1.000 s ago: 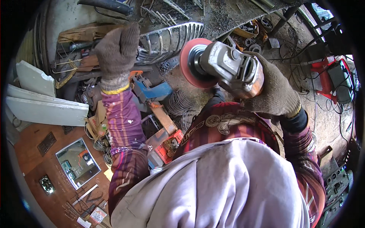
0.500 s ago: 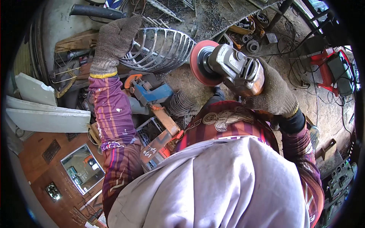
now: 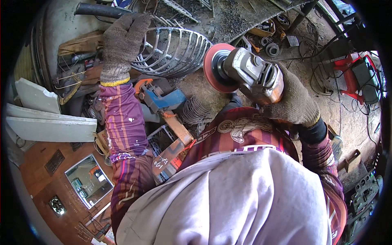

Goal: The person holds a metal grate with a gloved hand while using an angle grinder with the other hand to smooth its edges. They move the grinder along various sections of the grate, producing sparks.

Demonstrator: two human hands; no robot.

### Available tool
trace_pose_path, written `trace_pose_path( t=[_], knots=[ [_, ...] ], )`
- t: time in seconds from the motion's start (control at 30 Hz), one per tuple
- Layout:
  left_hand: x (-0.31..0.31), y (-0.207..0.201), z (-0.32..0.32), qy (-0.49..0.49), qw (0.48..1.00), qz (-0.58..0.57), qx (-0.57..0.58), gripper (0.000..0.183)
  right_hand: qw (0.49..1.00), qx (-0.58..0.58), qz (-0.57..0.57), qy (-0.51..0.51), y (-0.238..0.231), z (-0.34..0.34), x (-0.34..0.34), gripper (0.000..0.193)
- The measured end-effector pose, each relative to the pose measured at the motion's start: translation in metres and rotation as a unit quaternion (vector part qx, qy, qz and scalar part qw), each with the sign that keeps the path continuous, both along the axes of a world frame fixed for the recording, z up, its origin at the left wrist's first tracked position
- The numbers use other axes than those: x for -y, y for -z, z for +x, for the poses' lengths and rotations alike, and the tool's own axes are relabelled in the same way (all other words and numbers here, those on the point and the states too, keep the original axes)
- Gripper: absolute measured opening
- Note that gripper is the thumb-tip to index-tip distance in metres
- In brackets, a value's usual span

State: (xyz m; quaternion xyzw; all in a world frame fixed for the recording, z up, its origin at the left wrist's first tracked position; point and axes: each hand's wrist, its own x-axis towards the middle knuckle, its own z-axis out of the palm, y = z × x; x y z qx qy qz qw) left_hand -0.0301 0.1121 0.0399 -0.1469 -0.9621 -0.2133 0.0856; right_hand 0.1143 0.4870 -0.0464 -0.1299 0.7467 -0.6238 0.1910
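My right hand [image 3: 295, 96], in a brown knit glove, is closed round the body of an angle grinder [image 3: 257, 73]. The grinder's reddish disc [image 3: 217, 67] faces left, just apart from the right end of a curved basket of welded metal bars [image 3: 173, 49]. At the basket's left end my left hand [image 3: 124, 45], gloved alike, grips its edge; the fingertips bend over the far side and are partly hidden. The basket lies tilted at the near edge of a dusty work table [image 3: 228, 20].
Loose metal rods [image 3: 179, 10] and a dark pipe [image 3: 102, 11] lie at the far side. A blue and orange tool [image 3: 163, 98] and wire coils [image 3: 195, 110] sit below the basket. Cables and a red-framed machine [image 3: 353, 77] stand at the right, white panels [image 3: 49, 124] at the left.
My left hand has shifted slightly to the right and turned, and the metal basket has tilted a little with it. The grinder in my right hand stays almost in place.
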Motion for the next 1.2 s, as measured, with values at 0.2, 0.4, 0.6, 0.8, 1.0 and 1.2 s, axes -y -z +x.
trace_pose_path(
  t=[0.2,0.4,0.6,0.8,1.0,1.2],
  knots=[
    [0.001,-0.003,0.009,0.017,0.999,-0.010,-0.042,0.039,1.000,-0.003,0.008,0.001,-0.005,0.000,0.000,0.091],
    [0.004,-0.005,0.020,0.016,0.999,-0.015,-0.044,0.036,0.999,-0.028,0.022,0.000,-0.006,-0.002,0.005,0.088],
    [0.009,-0.005,0.029,0.026,0.996,-0.042,-0.070,0.039,1.000,0.011,0.013,0.002,-0.005,-0.002,0.004,0.093],
    [0.056,-0.003,0.037,-0.130,0.986,0.105,0.019,0.035,0.994,0.092,-0.043,0.049,0.006,0.006,-0.011,0.100],
    [0.064,0.006,0.035,-0.133,0.970,0.202,0.026,0.037,0.980,0.152,-0.104,0.075,0.016,0.009,-0.018,0.103],
    [0.072,0.010,0.035,-0.143,0.966,0.212,0.024,0.038,0.984,0.145,-0.079,0.074,0.019,0.011,-0.016,0.104]
  ],
)
